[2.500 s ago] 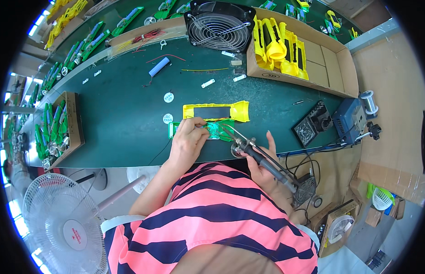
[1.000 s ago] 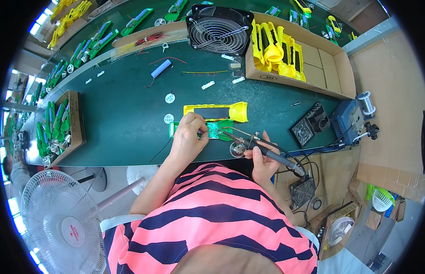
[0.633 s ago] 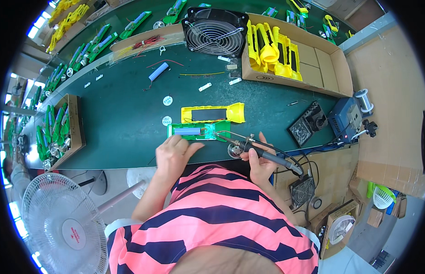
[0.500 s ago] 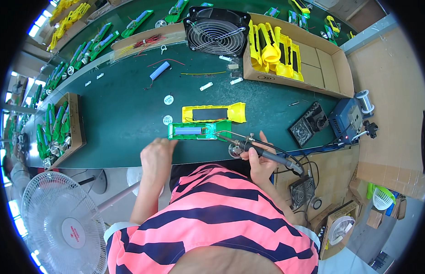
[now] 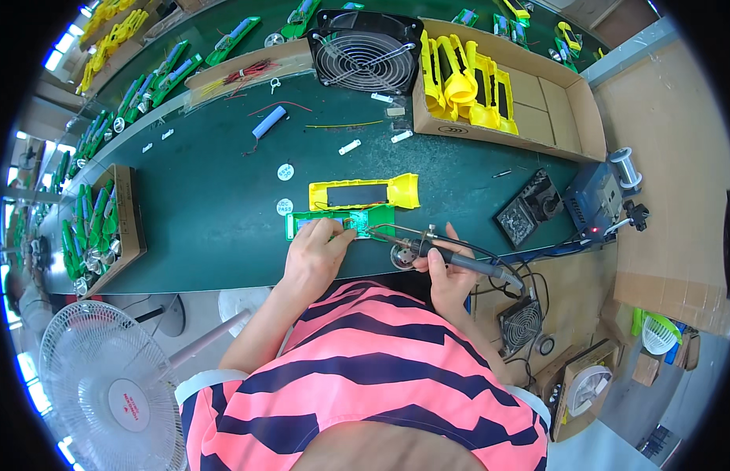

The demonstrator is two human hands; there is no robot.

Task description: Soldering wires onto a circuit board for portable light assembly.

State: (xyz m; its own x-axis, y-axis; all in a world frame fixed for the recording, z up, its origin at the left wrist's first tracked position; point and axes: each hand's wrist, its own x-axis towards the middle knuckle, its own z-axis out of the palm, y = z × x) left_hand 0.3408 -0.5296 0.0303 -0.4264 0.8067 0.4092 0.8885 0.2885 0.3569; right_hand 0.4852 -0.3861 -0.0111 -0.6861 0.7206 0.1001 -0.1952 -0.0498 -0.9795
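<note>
A green flashlight housing half (image 5: 385, 215) lies on the workbench, holding a small circuit board (image 5: 362, 224) with thin wires. Over its left part is my left hand (image 5: 314, 250), thumb and fingertips pinched at the board's left edge. Whatever it pinches is too small to make out, and the hand covers most of the blue battery. My right hand (image 5: 451, 276) grips a soldering iron (image 5: 475, 264), its tip at the right side of the board. Just beyond lies a yellow housing half (image 5: 405, 191) with a black inset. Below the iron's front sits a round metallic part (image 5: 402, 257).
Yellow housings fill part of a cardboard box (image 5: 553, 145) at the back right, beside a black fan (image 5: 367, 59). A loose blue battery (image 5: 271, 123) lies farther back. At right stand a soldering station (image 5: 594, 206) and solder spool (image 5: 625, 169). Another box (image 5: 131, 228) holds green assemblies at left.
My left hand has moved right and forward, from the green housing's left end to the circuit board, its fingers now pinched there. The soldering iron stays almost in place.
</note>
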